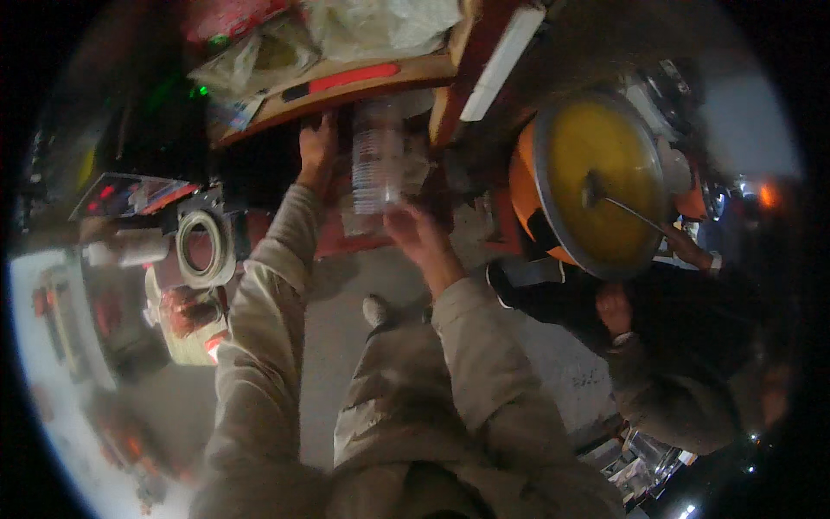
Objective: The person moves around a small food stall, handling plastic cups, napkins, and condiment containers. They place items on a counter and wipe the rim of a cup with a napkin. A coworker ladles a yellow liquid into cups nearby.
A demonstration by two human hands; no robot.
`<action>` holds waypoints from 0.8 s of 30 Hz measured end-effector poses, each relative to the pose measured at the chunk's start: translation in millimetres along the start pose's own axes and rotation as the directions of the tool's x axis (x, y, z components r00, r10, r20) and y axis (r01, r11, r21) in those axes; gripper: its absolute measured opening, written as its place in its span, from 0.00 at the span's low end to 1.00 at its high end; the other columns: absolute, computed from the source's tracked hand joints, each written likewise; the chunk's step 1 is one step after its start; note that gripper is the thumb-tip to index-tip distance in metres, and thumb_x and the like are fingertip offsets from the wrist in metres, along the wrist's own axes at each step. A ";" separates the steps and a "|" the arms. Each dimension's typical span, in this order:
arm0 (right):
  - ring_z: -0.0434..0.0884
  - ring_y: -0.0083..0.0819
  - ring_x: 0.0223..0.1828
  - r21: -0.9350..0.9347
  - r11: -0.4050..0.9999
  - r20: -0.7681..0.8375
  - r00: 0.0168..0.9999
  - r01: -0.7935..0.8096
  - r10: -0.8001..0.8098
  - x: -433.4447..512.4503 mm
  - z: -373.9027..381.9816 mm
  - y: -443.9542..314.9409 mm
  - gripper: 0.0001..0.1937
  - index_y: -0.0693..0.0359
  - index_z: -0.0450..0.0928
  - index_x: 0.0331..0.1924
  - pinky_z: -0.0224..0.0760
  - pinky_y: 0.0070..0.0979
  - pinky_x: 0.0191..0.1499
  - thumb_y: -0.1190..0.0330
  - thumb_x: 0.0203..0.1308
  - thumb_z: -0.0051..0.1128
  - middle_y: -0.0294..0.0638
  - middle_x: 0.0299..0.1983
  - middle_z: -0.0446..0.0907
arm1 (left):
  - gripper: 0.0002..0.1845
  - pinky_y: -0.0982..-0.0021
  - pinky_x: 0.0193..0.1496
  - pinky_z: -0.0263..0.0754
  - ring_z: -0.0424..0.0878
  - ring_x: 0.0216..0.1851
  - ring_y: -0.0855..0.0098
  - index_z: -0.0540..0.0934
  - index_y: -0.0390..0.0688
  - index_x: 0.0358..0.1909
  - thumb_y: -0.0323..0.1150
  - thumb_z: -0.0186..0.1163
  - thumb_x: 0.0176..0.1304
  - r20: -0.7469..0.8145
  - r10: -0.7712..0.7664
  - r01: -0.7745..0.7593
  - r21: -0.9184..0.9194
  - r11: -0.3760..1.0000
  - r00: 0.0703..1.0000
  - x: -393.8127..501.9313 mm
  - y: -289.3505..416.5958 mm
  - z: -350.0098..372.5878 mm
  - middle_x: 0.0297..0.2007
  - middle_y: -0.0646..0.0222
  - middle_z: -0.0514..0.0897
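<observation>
A tall stack of clear plastic cups or containers point(376, 159) stands under the front edge of a wooden shelf. My right hand point(415, 233) is at its lower end with the fingers partly spread; blur hides whether they grip it. My left hand point(316, 146) reaches under the shelf just left of the stack, its fingertips lost in shadow. Above, a red and black handled tool, perhaps a knife point(353, 76), lies on the wooden shelf edge point(428, 70), beside plastic bags point(389, 29).
On the right, another person's hand point(687, 250) holds a long utensil in a large round pan of yellow contents point(600, 185). A roll of tape point(201, 250) and a container point(188, 324) are at the left. A wooden post point(444, 110) borders the opening.
</observation>
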State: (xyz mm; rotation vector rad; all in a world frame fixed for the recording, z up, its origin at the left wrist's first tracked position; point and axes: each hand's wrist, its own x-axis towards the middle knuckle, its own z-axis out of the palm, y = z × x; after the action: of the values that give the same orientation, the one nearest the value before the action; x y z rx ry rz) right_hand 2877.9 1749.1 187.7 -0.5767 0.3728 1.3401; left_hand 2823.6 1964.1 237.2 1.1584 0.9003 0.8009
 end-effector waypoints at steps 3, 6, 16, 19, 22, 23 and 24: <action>0.82 0.33 0.36 0.261 0.963 -0.076 0.996 0.070 -0.052 6.2 -4.9 7.7 0.09 0.60 0.77 0.44 0.79 0.31 0.43 0.74 0.60 0.60 0.41 0.35 0.81 | 0.22 0.67 0.50 0.73 0.76 0.47 0.70 0.73 0.39 0.58 0.42 0.58 0.68 0.125 -0.169 0.177 -0.055 0.983 0.978 40.0 -12.5 10.8 0.51 0.66 0.79; 0.80 0.30 0.40 0.130 0.986 -0.033 0.994 0.103 -0.100 7.3 -10.0 14.0 0.09 0.58 0.77 0.45 0.78 0.28 0.42 0.72 0.61 0.61 0.37 0.38 0.80 | 0.26 0.65 0.53 0.73 0.76 0.50 0.68 0.71 0.41 0.62 0.42 0.59 0.66 0.204 -0.245 0.260 -0.051 0.964 0.948 49.1 -10.3 12.5 0.54 0.66 0.78; 0.75 0.18 0.35 -0.687 0.675 -0.036 0.916 0.267 -0.399 -138.7 -24.5 -38.1 0.14 0.60 0.77 0.50 0.71 0.20 0.35 0.69 0.61 0.57 0.31 0.36 0.76 | 0.42 0.55 0.59 0.74 0.70 0.63 0.62 0.64 0.43 0.68 0.44 0.68 0.52 0.607 -0.269 0.512 -0.269 0.816 0.748 -134.3 5.6 -34.0 0.63 0.64 0.71; 0.76 0.20 0.43 -0.622 0.759 0.030 0.974 0.195 -0.226 -179.0 -9.6 -48.3 0.19 0.61 0.73 0.58 0.73 0.22 0.44 0.73 0.63 0.56 0.35 0.43 0.76 | 0.39 0.56 0.63 0.70 0.67 0.65 0.62 0.64 0.46 0.69 0.40 0.67 0.55 0.496 -0.355 0.396 0.024 0.918 0.792 -199.3 10.1 -71.0 0.65 0.65 0.68; 0.76 0.21 0.45 -0.703 0.699 0.019 0.985 0.134 -0.169 -204.0 15.8 -40.9 0.23 0.60 0.72 0.61 0.72 0.22 0.47 0.72 0.60 0.60 0.32 0.43 0.76 | 0.32 0.56 0.66 0.66 0.67 0.65 0.61 0.66 0.44 0.67 0.40 0.61 0.62 0.582 -0.166 0.361 -0.237 0.902 0.796 -255.5 29.1 -99.3 0.67 0.61 0.66; 0.76 0.21 0.45 -0.749 0.651 0.072 0.992 0.125 -0.107 -209.4 24.6 -35.5 0.24 0.60 0.71 0.62 0.72 0.22 0.47 0.72 0.61 0.59 0.32 0.42 0.76 | 0.29 0.55 0.68 0.64 0.68 0.65 0.60 0.66 0.43 0.66 0.41 0.57 0.66 0.586 -0.263 0.625 -0.585 0.518 0.766 -272.2 37.2 -103.7 0.67 0.59 0.65; 0.76 0.21 0.45 -0.790 0.601 0.118 0.992 0.122 -0.045 -214.6 32.7 -26.4 0.24 0.60 0.69 0.63 0.72 0.22 0.48 0.72 0.62 0.59 0.33 0.41 0.75 | 0.31 0.55 0.70 0.61 0.64 0.68 0.60 0.66 0.43 0.67 0.45 0.59 0.65 0.573 -0.416 0.706 -0.521 0.480 0.706 -288.1 46.1 -108.6 0.69 0.59 0.64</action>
State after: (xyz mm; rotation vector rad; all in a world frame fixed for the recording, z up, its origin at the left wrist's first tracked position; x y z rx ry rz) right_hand 2857.9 1593.5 340.1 -1.2667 -0.3818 1.3987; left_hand 2599.4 1762.6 314.7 0.2162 0.4958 0.2673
